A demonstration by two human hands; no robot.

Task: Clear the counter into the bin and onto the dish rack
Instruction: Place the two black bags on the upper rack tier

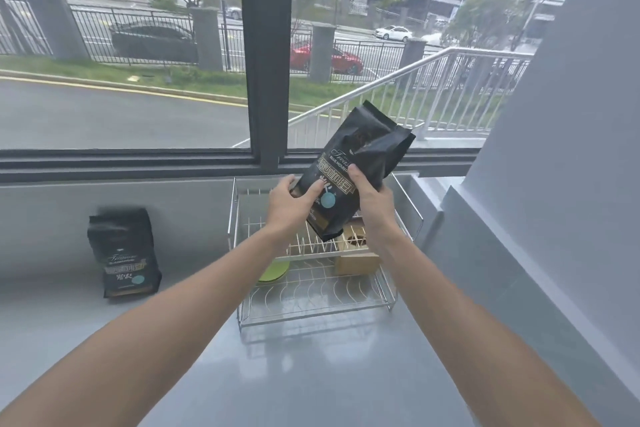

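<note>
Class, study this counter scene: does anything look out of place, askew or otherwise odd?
Yes. A wire metal dish rack meant for dishes holds a brown cardboard box and a green round item. Both hands hold a tilted black coffee bag over it. A second black coffee bag stands upright on the counter.

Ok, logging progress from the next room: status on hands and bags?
Left hand and right hand both gripping held coffee bag, tilted above dish rack. Second coffee bag upright on counter. Wooden box occupies rack.
</note>
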